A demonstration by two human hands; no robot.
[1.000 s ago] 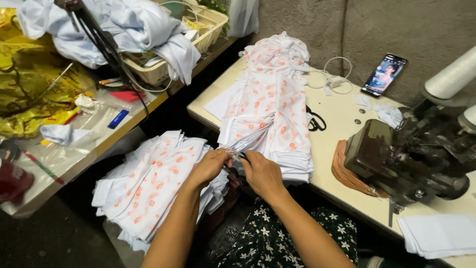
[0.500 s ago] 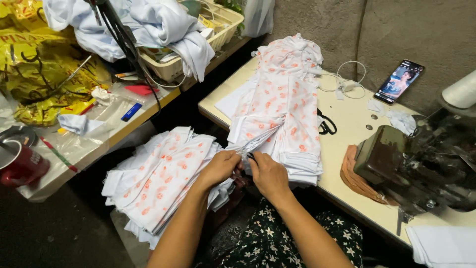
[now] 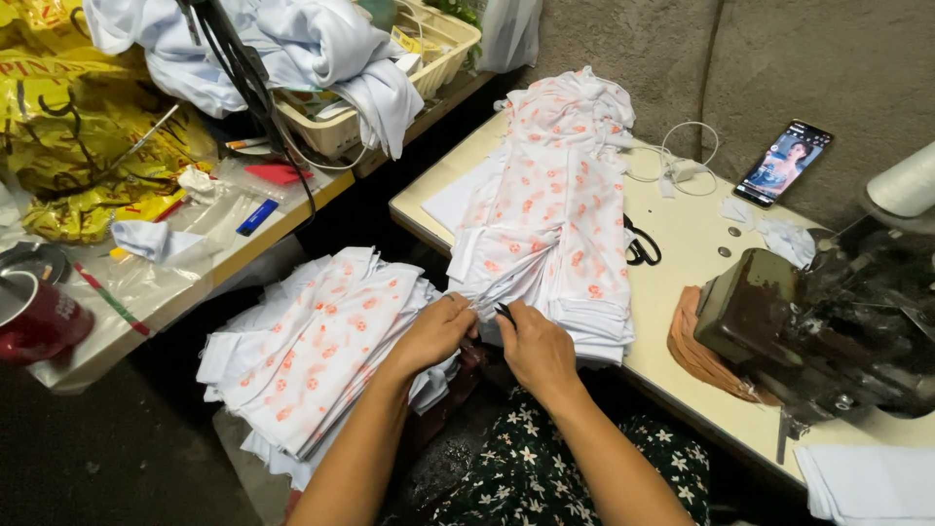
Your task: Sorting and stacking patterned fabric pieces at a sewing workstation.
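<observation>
My left hand [image 3: 435, 331] and my right hand [image 3: 531, 343] meet at the near end of a white cloth piece with orange print that hangs off the stack on the table [image 3: 547, 209]. Both hands pinch that cloth edge. A small dark tool, likely a thread snip [image 3: 505, 314], shows at my right hand's fingers. A second stack of the same printed pieces [image 3: 312, 351] lies lower down, just left of my left hand.
A dark sewing machine [image 3: 828, 331] fills the right of the cream table [image 3: 682, 244]. A phone [image 3: 784, 163], white cable [image 3: 672, 161] and black scissors [image 3: 638, 244] lie behind. On the left bench sit a basket [image 3: 429, 44] with white cloth, yellow bags [image 3: 88, 146] and a red mug [image 3: 39, 317].
My hands stay at the cloth edge between the two stacks. The view has shifted slightly, with the table and stacks sliding a little rightward in the picture.
</observation>
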